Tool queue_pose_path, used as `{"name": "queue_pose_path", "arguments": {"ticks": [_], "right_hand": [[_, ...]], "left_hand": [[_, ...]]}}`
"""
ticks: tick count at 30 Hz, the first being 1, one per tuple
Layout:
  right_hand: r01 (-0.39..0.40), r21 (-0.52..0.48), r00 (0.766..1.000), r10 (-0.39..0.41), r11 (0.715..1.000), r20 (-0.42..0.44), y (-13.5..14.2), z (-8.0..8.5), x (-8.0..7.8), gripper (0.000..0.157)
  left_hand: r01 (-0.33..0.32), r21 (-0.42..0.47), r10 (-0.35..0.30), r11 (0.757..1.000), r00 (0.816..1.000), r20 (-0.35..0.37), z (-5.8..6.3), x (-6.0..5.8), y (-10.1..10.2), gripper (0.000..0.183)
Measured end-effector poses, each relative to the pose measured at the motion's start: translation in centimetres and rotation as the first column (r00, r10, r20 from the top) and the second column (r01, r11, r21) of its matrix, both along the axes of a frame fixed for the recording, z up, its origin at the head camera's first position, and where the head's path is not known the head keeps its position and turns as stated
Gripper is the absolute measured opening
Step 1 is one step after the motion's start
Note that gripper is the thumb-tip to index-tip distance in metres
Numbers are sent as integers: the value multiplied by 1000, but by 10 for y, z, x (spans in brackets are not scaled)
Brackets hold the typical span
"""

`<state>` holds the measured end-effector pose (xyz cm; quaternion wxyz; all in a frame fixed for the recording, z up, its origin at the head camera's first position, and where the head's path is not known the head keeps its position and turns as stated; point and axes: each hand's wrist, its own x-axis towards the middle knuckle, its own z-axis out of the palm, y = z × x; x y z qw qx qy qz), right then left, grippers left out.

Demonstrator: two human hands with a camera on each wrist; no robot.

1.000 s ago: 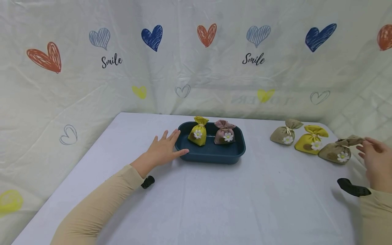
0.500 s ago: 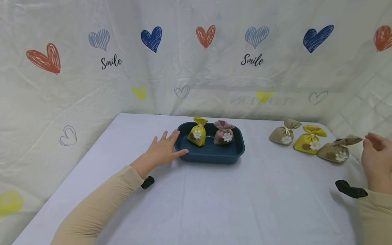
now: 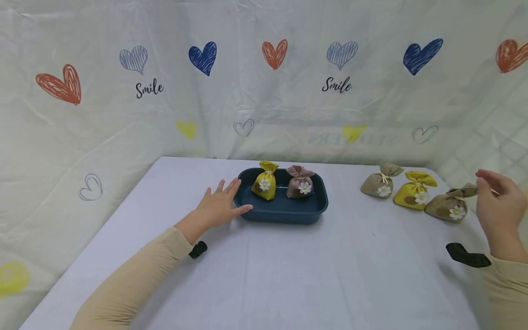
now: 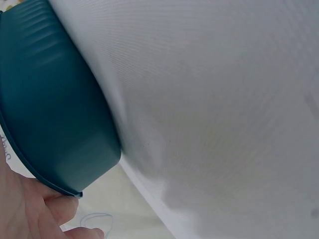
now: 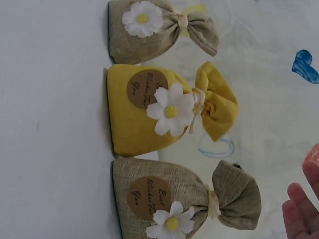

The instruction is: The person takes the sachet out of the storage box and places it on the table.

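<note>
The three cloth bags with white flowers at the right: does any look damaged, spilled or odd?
Nothing stands out. The yellow cloth bag and the two taupe cloth bags beside it are tied, with no visible tear or spill.

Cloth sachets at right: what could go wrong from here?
1. The front brown sachet sits close beside the yellow sachet; the right hand could nudge both.
2. Pinching the loose cloth above the pale tie might let it slip.
3. The left hand touches the dark teal tray; a push could slide it.
</note>
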<state>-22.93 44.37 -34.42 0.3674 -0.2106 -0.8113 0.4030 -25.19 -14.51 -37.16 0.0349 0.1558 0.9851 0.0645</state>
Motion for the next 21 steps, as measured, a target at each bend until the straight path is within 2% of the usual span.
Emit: {"name": "queue_pose_path", "arguments": {"ticks": [4, 12, 17, 21], "right_hand": [[-43, 3, 998, 43, 999, -49, -10, 4, 0, 37], [-145, 12, 988, 146, 989, -52, -33, 14, -1, 34], [-250, 18, 965, 250, 968, -79, -45, 15, -1, 29], [-332, 44, 940, 334, 942, -65, -53, 14, -1, 26]], "left_hand": [[2, 5, -2, 1000, 1000, 6, -1, 0, 0, 99], [1, 9, -2, 1000, 1000, 4, -1, -2, -1, 100], [4, 14, -4, 1000, 1000, 9, -1, -2, -1, 100], [6, 18, -6, 1000, 1000, 7, 0, -2, -1, 99]]}}
